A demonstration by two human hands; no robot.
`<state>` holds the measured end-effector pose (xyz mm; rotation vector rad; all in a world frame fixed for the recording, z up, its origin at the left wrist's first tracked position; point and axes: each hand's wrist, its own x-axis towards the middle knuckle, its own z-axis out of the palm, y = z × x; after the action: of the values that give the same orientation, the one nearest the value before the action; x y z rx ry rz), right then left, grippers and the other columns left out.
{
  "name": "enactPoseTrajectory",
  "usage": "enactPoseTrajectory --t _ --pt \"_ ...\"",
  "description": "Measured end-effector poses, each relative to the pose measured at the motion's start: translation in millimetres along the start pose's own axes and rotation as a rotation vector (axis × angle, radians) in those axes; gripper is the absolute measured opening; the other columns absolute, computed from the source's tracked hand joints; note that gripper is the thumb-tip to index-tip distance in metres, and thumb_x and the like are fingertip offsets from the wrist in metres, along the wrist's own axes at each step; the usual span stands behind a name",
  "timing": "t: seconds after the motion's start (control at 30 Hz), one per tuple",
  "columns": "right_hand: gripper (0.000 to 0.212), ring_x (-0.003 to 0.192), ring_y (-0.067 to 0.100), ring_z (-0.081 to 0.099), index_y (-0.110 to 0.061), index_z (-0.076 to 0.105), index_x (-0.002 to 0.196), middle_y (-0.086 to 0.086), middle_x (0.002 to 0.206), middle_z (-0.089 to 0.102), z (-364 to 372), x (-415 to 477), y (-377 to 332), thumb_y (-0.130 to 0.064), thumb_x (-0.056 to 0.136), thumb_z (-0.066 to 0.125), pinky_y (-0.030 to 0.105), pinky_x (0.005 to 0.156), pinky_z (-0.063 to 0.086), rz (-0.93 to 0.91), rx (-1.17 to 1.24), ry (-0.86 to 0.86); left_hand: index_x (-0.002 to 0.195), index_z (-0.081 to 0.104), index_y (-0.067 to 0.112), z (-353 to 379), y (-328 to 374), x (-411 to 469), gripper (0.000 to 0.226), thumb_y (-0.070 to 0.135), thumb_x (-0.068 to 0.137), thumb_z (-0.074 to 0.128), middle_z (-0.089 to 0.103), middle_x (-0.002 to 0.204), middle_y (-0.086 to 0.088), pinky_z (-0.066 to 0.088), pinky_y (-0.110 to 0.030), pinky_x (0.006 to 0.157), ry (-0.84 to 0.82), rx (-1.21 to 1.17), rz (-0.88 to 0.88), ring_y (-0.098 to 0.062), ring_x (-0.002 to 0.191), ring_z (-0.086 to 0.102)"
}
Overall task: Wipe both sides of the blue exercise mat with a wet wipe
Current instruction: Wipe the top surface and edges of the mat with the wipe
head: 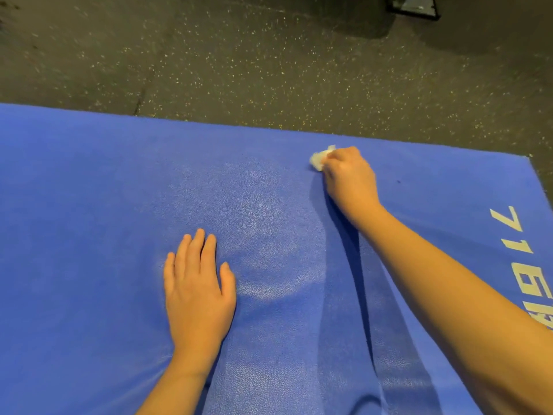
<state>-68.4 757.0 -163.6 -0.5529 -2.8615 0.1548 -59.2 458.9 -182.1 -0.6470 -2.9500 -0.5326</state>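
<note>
The blue exercise mat (pixel 89 220) lies flat on the floor and fills most of the view, with white lettering along its right end. My right hand (pixel 350 178) reaches toward the mat's far edge and grips a crumpled white wet wipe (pixel 318 158), pressing it onto the mat. My left hand (pixel 199 287) rests flat on the mat nearer to me, fingers straight and together, holding nothing. A shiny damp-looking patch shows on the mat between the two hands.
Dark speckled rubber floor (pixel 254 61) lies beyond the mat's far edge. A black metal object (pixel 414 6) stands at the top right. The mat's right end (pixel 535 187) is near the frame edge.
</note>
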Motion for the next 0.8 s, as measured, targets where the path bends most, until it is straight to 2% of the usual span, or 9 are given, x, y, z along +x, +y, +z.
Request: enactPoseTrajectory --t 0.07,0.13,0.23,0.3,0.4,0.47,0.53,0.63,0.8 --pt "0.022 0.083 0.031 0.046 -0.004 0.058 0.075 0.012 0.075 0.040 -3 19 14 0.016 0.076 0.050 0.032 0.051 0.023 0.308 -0.127 0.032 0.133 0.054 0.003 0 0 0 0.053 0.030 0.092 0.035 0.049 0.143 -0.013 0.022 -0.047 0.115 0.002 0.002 0.001 -0.031 0.136 0.039" --pt "0.024 0.104 0.032 0.047 0.001 0.065 0.096 0.018 0.096 0.052 -2 37 6 0.006 0.088 0.043 0.034 0.063 0.030 0.530 -0.035 -0.052 0.133 0.054 0.003 1 -2 1 0.053 0.030 0.092 0.035 0.049 0.143 -0.013 0.021 -0.046 0.115 0.000 0.003 0.000 -0.030 0.136 0.039" --pt "0.020 0.094 0.035 0.055 -0.003 0.063 0.083 0.018 0.099 0.060 8 44 -35 0.001 0.085 0.044 0.033 0.070 0.039 0.104 0.139 -0.067 0.133 0.054 0.003 1 -2 0 0.053 0.030 0.092 0.034 0.050 0.143 -0.012 0.020 -0.044 0.115 -0.009 0.012 -0.001 -0.030 0.137 0.038" --pt "0.014 0.103 0.034 0.052 -0.002 0.060 0.090 0.014 0.107 0.059 16 37 -37 -0.004 0.088 0.046 0.035 0.080 0.045 -0.125 0.195 -0.110 0.133 0.054 0.003 1 -1 0 0.054 0.031 0.092 0.034 0.049 0.143 -0.012 0.018 -0.043 0.116 -0.013 0.012 -0.003 -0.029 0.137 0.037" --pt "0.026 0.119 0.030 0.041 -0.006 0.054 0.117 0.012 0.129 0.048 27 47 -22 -0.014 0.094 0.046 0.039 0.085 0.046 0.158 0.126 -0.062 0.134 0.053 0.004 0 -1 1 0.054 0.031 0.092 0.033 0.049 0.143 -0.011 0.017 -0.042 0.116 -0.017 0.012 -0.007 -0.028 0.138 0.037" --pt "0.032 0.124 0.026 0.038 -0.002 0.051 0.116 0.014 0.130 0.043 30 53 -40 -0.025 0.094 0.048 0.035 0.097 0.038 0.298 0.248 -0.060 0.134 0.053 0.004 1 -1 1 0.054 0.031 0.092 0.033 0.049 0.144 -0.011 0.017 -0.041 0.117 -0.024 0.015 -0.011 -0.028 0.138 0.037" --pt "0.029 0.125 0.024 0.040 -0.004 0.053 0.105 0.013 0.125 0.044 30 53 -73 -0.030 0.091 0.051 0.035 0.101 0.037 0.105 0.416 -0.113 0.134 0.053 0.004 0 -1 1 0.054 0.031 0.092 0.034 0.049 0.144 -0.011 0.017 -0.042 0.117 -0.028 0.018 -0.011 -0.029 0.138 0.037" --pt "0.037 0.141 0.022 0.025 -0.006 0.053 0.118 0.007 0.138 0.043 32 43 -80 -0.032 0.092 0.052 0.035 0.109 0.031 -0.261 0.337 -0.256 0.134 0.054 0.004 0 -1 1 0.054 0.031 0.091 0.034 0.049 0.143 -0.011 0.019 -0.043 0.116 -0.029 0.016 -0.013 -0.028 0.138 0.037" --pt "0.038 0.127 0.028 0.038 -0.001 0.052 0.118 0.014 0.128 0.045 25 55 -60 -0.030 0.094 0.046 0.043 0.104 0.037 0.089 0.370 -0.147 0.133 0.054 0.004 0 0 2 0.054 0.031 0.092 0.033 0.049 0.143 -0.011 0.018 -0.043 0.117 -0.023 0.007 -0.009 -0.029 0.137 0.038"
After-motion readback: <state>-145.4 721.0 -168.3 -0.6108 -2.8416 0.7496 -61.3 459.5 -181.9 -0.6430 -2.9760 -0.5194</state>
